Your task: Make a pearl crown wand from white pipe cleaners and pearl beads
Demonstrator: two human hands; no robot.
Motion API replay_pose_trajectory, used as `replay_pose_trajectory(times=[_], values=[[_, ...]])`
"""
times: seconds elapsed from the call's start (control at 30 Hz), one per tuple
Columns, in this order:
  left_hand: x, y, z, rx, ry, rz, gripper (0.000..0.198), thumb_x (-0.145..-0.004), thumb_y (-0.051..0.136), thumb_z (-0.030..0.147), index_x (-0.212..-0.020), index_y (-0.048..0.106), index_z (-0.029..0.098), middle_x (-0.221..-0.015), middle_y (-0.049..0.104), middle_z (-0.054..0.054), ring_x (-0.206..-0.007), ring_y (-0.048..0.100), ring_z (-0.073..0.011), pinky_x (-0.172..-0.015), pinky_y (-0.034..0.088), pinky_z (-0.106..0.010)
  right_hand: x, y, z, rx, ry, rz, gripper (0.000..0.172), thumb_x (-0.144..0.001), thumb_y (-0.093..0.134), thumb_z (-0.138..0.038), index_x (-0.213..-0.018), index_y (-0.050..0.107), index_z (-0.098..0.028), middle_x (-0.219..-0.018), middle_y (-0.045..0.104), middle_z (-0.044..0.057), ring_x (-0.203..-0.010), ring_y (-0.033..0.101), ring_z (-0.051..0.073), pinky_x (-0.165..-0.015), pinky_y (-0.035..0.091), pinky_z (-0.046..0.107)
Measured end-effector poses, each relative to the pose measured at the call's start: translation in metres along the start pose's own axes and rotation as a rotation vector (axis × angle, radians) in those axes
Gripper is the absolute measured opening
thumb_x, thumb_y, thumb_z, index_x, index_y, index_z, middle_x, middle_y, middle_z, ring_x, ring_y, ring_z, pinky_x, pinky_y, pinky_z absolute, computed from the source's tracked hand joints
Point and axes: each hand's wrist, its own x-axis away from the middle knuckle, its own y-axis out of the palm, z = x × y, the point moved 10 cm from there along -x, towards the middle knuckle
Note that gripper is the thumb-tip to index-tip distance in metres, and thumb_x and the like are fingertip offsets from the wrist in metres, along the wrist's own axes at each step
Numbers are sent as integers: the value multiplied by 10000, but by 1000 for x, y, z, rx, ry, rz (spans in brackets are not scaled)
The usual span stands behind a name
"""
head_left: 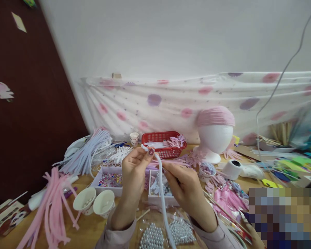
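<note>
Above the table my left hand [136,167] is closed in a pinch on a thick, pale chenille stem [161,183] near its upper end, which is bent or curled. From there the stem hangs down between my forearms past the bottom of the view. My right hand [182,181] is closed beside it, its fingertips meeting the stem just below the left thumb; those tips are partly hidden. Below lie bags of silvery pearl beads [152,237]. Behind the hands is a white divided box [110,189] with gems and small parts.
Pink chenille stems [53,207] and a pale bundle [89,152] lie left, near two paper cups [103,204]. A red basket [163,152] and a white foam head [215,136] with a pink wrap stand behind. Right are a white hair-dryer-like tool [233,169] and pink pieces [226,199].
</note>
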Motion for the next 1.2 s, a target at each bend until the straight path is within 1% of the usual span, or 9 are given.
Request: replay_pose_trajectory(times=[0.1,0.27,0.47,0.6,0.73,0.8,1.0,1.1,1.2], values=[[0,7,3,27,-32,-67,183,-625,866,254,-698,721,167,-622,704,4,-576,644,-108,-628,525,-208,-1,6,9,-183,89,-71,223,-969,477,-246,-988,694,-200,-673,605,9,-591,534,134,-568,408,249],[4,20,-4,1,-109,-226,134,-713,829,258,-797,765,175,-688,729,-13,-589,645,-100,-599,518,-184,1,27,25,-704,323,-217,271,-978,487,-412,-834,564,-196,-463,407,-100,-393,293,65,-409,239,192],[6,25,-10,31,-152,-285,173,-713,838,290,-838,785,184,-726,753,-31,-637,679,-115,-625,527,-171,3,30,32,-818,371,-117,322,-933,565,-468,-757,543,-200,-447,296,-125,-360,178,44,-358,129,186],[10,27,-4,53,-81,-238,127,-726,833,284,-820,787,213,-753,763,-11,-695,704,-115,-707,548,-174,6,26,34,-814,339,-31,273,-947,573,-427,-832,594,-181,-522,301,-106,-413,207,44,-380,167,175],[16,31,0,80,-29,-224,79,-756,811,297,-804,779,242,-744,763,9,-719,720,-123,-742,564,-198,10,31,30,-910,362,-65,281,-962,542,-433,-811,552,-196,-463,281,-126,-366,204,45,-358,222,168],[19,30,1,39,8,-222,69,-787,786,306,-818,775,245,-763,765,7,-760,724,-128,-749,561,-192,11,27,27,-854,338,-50,270,-971,524,-425,-832,562,-197,-471,327,-116,-370,244,49,-363,240,170],[20,20,7,-77,87,-173,71,-812,767,288,-869,782,248,-809,767,8,-765,711,-98,-755,544,-153,10,6,9,-407,178,0,189,-1001,450,-260,-917,607,-198,-577,423,-72,-473,365,67,-454,285,196],[15,25,1,9,10,-204,146,-771,798,343,-884,800,251,-750,768,-3,-735,727,-121,-752,567,-184,6,0,1,-291,108,13,194,-985,447,-211,-835,570,-196,-588,425,-66,-499,372,75,-477,298,204],[14,39,-9,106,-83,-311,191,-762,796,390,-899,808,259,-776,785,-30,-737,743,-163,-751,593,-247,3,-6,2,-266,92,48,192,-986,444,-218,-830,555,-200,-570,394,-74,-474,339,78,-470,297,206]])
